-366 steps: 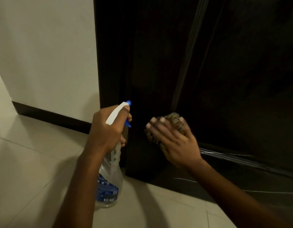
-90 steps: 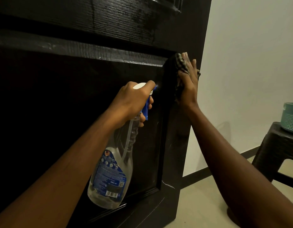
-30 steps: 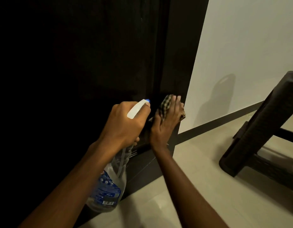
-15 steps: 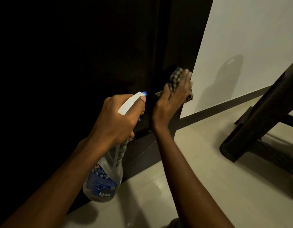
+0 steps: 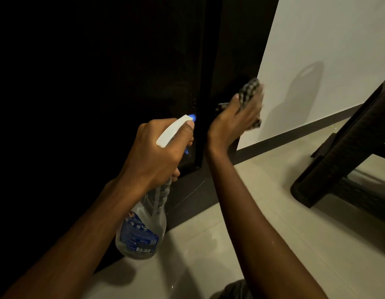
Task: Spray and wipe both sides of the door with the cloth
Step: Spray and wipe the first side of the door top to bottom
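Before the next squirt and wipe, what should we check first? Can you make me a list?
1. Grip on the spray bottle: ok, the left hand grips its neck.
2. Aim: ok, the nozzle points at the door.
3. Wiping contact: ok, the right hand presses the cloth against the door's edge.
4. Liquid left in the bottle: cannot tell, the picture is too dim.
5. Elbow room: ok, the stool stands apart on the right.
6. The door's other side: cannot tell, it is hidden from here.
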Demonstrator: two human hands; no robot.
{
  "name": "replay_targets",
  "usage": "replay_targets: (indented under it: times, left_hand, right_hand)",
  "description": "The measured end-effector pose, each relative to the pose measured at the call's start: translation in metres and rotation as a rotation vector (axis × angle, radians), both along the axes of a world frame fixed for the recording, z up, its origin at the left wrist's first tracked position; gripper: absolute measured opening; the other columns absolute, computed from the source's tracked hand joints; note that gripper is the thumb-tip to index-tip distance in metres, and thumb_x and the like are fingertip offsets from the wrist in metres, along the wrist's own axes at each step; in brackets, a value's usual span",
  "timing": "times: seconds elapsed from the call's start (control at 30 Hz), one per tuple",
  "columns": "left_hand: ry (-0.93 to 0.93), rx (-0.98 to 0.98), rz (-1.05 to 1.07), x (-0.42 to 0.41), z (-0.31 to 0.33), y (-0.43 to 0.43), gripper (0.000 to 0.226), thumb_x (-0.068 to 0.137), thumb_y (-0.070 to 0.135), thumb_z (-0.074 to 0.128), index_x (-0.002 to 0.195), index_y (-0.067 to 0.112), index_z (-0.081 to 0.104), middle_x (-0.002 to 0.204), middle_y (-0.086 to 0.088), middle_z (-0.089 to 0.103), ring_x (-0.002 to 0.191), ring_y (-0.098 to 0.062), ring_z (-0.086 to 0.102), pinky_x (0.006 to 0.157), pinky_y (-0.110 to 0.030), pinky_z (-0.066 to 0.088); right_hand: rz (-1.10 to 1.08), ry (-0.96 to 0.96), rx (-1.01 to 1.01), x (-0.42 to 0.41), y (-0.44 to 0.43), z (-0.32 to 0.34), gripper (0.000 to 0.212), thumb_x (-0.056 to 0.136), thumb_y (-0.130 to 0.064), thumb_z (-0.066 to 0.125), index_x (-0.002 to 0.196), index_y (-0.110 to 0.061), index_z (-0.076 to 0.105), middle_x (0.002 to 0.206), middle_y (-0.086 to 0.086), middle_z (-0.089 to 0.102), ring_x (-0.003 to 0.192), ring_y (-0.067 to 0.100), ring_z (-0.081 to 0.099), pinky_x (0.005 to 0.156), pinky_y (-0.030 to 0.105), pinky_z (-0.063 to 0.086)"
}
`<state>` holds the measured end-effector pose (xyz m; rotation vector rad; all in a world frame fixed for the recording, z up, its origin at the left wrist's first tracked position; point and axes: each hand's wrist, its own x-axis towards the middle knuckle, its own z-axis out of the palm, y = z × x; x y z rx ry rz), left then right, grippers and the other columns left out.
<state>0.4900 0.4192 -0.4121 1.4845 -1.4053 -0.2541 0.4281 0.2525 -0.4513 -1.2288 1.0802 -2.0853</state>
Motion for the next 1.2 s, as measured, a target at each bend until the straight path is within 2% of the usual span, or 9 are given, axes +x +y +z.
replay_targets:
  times: [0.1, 0.17, 0.27, 0.37, 0.5, 0.63, 0.83, 1.0, 1.2]
  left_hand:
    - [0.017, 0.015, -0.010, -0.001, -0.001, 0.002, 0.045, 0.095, 0.047, 0.044, 0.090, 0.007, 0.066, 0.080, -0.014, 0.068, 0.045, -0.011, 0.063, 0.042, -0.014, 0.045]
    - [0.036, 0.030, -0.008, -0.002, -0.002, 0.005, 0.040, 0.097, 0.042, 0.046, 0.089, 0.008, 0.066, 0.077, -0.014, 0.067, 0.044, -0.011, 0.062, 0.041, -0.016, 0.046]
    - [0.035, 0.027, 0.014, 0.000, 0.000, 0.011, 0.034, 0.100, 0.035, 0.048, 0.086, 0.009, 0.066, 0.075, -0.011, 0.067, 0.042, -0.012, 0.061, 0.040, -0.019, 0.046]
    - [0.028, 0.011, 0.030, 0.003, 0.008, 0.020, 0.036, 0.099, 0.037, 0.048, 0.088, 0.008, 0.066, 0.078, -0.007, 0.068, 0.041, -0.012, 0.061, 0.040, -0.017, 0.045]
    - [0.027, -0.025, 0.057, 0.008, 0.021, 0.032, 0.042, 0.097, 0.048, 0.045, 0.090, 0.012, 0.066, 0.080, -0.001, 0.068, 0.040, -0.013, 0.061, 0.040, -0.016, 0.045]
    - [0.003, -0.048, 0.091, 0.017, 0.026, 0.040, 0.034, 0.103, 0.034, 0.047, 0.088, 0.009, 0.066, 0.081, -0.006, 0.069, 0.040, -0.015, 0.061, 0.040, -0.016, 0.044]
    - [0.043, -0.012, 0.091, 0.019, 0.019, 0.042, 0.038, 0.102, 0.041, 0.047, 0.084, 0.014, 0.066, 0.082, -0.005, 0.070, 0.038, -0.018, 0.060, 0.040, -0.026, 0.049]
    - [0.024, 0.022, 0.100, 0.015, 0.012, 0.037, 0.036, 0.101, 0.036, 0.048, 0.084, 0.010, 0.067, 0.082, -0.007, 0.070, 0.041, -0.015, 0.062, 0.041, -0.019, 0.045]
    - [0.022, 0.039, 0.068, 0.014, -0.006, 0.031, 0.034, 0.100, 0.035, 0.050, 0.086, 0.009, 0.066, 0.082, -0.012, 0.069, 0.045, -0.012, 0.063, 0.042, -0.015, 0.045]
  right_hand:
    - [0.011, 0.327, -0.270, 0.001, 0.006, -0.042, 0.064, 0.100, -0.033, 0.040, 0.154, 0.001, 0.030, 0.163, 0.020, 0.026, 0.154, 0.032, 0.016, 0.125, 0.052, 0.014]
    - [0.049, 0.377, -0.216, -0.002, 0.012, -0.091, 0.064, 0.103, -0.044, 0.036, 0.155, -0.008, 0.027, 0.164, 0.018, 0.024, 0.154, 0.030, 0.017, 0.125, 0.053, 0.016]
    - [0.101, 0.033, 0.152, -0.002, 0.021, -0.109, 0.060, 0.101, -0.036, 0.040, 0.158, -0.028, 0.023, 0.167, 0.007, 0.021, 0.153, 0.020, 0.016, 0.122, 0.058, 0.021]
    - [0.112, -0.136, 0.270, 0.003, 0.021, -0.063, 0.065, 0.097, -0.036, 0.039, 0.159, -0.022, 0.024, 0.167, 0.003, 0.021, 0.153, 0.020, 0.015, 0.124, 0.052, 0.017]
    - [0.127, 0.141, -0.130, 0.011, 0.028, -0.005, 0.065, 0.098, -0.031, 0.044, 0.158, -0.014, 0.028, 0.167, 0.006, 0.021, 0.155, 0.018, 0.008, 0.124, 0.040, 0.007]
    - [0.131, 0.449, -0.380, 0.010, 0.042, -0.008, 0.066, 0.092, -0.024, 0.048, 0.154, -0.015, 0.030, 0.165, 0.008, 0.022, 0.156, 0.026, 0.007, 0.125, 0.054, 0.008]
    - [0.258, 0.645, -0.228, -0.016, 0.058, -0.118, 0.070, 0.094, -0.023, 0.048, 0.159, -0.031, 0.021, 0.169, -0.017, 0.005, 0.157, 0.021, 0.001, 0.125, 0.055, 0.007]
    - [0.299, 0.530, -0.099, -0.004, 0.068, -0.128, 0.073, 0.092, -0.026, 0.046, 0.158, -0.038, 0.018, 0.169, -0.018, 0.004, 0.157, 0.020, -0.002, 0.124, 0.062, 0.008]
    - [0.192, 0.414, -0.283, 0.008, 0.043, -0.041, 0.073, 0.087, -0.027, 0.048, 0.155, -0.023, 0.021, 0.166, 0.004, 0.012, 0.157, 0.024, 0.003, 0.125, 0.053, 0.006]
